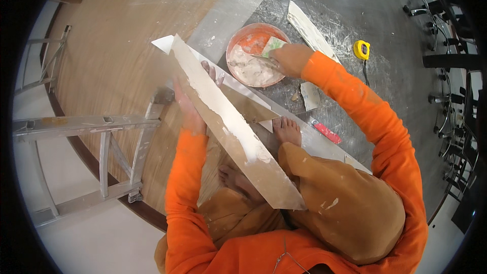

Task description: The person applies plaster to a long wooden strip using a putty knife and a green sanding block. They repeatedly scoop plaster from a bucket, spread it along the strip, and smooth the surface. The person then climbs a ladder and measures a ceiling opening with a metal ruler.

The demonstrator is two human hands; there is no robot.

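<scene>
The person squats barefoot on the floor, knees drawn up in plaster-flecked tan trousers; a long white moulding strip lies slanted across the lap, its near end resting by the right knee and its far, pointed end raised toward the wooden floor panel; held so, its broad face turns upward, and that face looks smeared with wet white plaster along much of its length.

The left hand, in an orange sleeve, is wrapped round the strip's left edge near the middle, fingers curled under and showing beyond the far side; this grip seems meant to steady the strip against the knees. The bare feet are planted just under and beside it.

The right hand reaches forward to the orange bucket, closed round the handle of a flat trowel whose blade dips into the white plaster inside; the bucket stands within arm's reach on the grey, plaster-scuffed floor, likely so that the mix can be taken without letting go of the strip.

Beyond lie a second length of white moulding, a small offcut, a red tool and a yellow tape measure; a metal ladder lies at left.
</scene>
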